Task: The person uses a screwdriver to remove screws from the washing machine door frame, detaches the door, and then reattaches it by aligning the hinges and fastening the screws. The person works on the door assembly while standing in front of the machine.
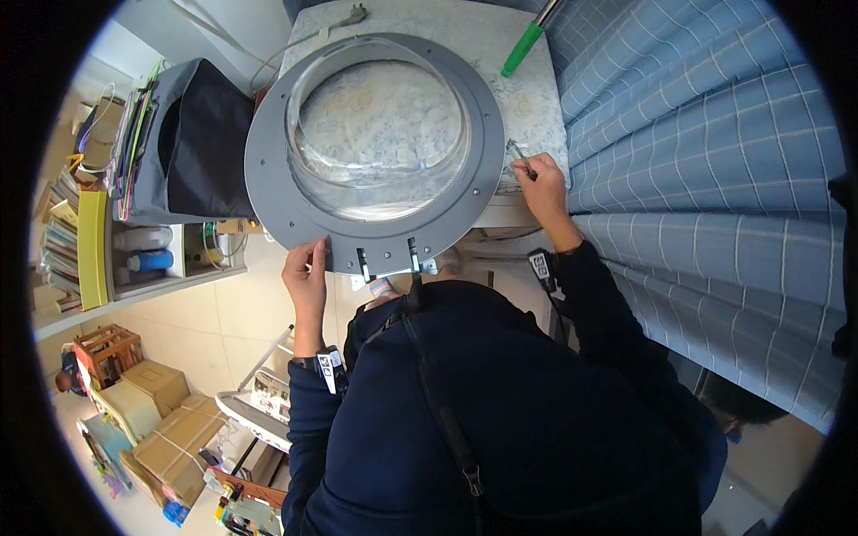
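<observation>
A round washing machine door lies on a surface with a pale patterned cover. Its wide grey ring carries several screws and surrounds a clear glass bowl. Two slots with metal hinge parts show at the ring's near edge. My left hand pinches the ring's near-left rim between thumb and fingers. To the right of the door, my right hand is closed around a small screwdriver, its metal shaft pointing up and left, apart from the ring.
A green-handled tool lies at the far right of the cover, a plug with its cord at the far left. Blue checked curtains hang close on the right. A dark fabric bag tops the left shelf; cardboard boxes stand on the floor.
</observation>
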{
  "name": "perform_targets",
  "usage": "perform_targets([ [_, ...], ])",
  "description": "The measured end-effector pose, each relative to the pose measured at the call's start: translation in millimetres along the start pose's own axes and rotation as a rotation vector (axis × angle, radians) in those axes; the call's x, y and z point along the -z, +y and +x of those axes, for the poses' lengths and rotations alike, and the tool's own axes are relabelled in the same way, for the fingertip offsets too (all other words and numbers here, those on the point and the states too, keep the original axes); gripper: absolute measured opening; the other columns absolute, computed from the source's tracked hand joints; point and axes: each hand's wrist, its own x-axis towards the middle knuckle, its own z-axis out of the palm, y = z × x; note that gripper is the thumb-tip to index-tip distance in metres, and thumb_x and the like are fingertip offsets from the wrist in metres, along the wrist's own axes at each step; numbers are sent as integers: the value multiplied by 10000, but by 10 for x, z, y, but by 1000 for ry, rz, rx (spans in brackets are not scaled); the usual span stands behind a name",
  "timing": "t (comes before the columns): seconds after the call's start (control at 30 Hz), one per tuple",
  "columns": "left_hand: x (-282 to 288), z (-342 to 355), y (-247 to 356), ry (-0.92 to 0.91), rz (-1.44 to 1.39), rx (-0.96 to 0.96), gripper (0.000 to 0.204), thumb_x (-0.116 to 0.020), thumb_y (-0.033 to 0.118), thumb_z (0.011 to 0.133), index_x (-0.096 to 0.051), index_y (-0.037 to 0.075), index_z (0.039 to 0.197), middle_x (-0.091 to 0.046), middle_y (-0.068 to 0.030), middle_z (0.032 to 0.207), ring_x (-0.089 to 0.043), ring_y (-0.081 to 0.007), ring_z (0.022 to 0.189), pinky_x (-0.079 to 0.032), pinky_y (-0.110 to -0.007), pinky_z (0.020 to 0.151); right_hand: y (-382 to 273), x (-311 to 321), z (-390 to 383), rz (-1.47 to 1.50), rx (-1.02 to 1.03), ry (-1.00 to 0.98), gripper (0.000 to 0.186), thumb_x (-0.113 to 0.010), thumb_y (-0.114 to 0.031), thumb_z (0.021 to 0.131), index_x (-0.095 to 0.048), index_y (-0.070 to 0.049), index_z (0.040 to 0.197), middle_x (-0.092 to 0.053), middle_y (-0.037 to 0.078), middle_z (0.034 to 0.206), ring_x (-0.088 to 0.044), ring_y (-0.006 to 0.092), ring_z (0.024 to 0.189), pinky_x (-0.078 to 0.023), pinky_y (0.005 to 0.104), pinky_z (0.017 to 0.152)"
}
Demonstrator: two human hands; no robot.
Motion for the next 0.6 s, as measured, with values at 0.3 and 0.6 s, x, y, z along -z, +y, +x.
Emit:
perform_targets([
  [0.3,-7,-2,-34,10,-23,-12,113,-647,86,911,-721,7,941,-643,-65,775,-575,-131,709,-450,-253,637,107,-156,125,-168,-76,-142,169,-761,-131,725,-723,-111,888,-568,53,859,-591,238,809,-467,332,673],
  [0.6,-15,2,-46,17,9,-12,110,-644,82,907,-721,8,934,-645,-63,757,-579,-138,703,-449,-258,640,264,-150,328,88,-163,36,143,-699,-174,767,-691,-60,853,-660,93,733,-627,246,666,-500,356,639],
])
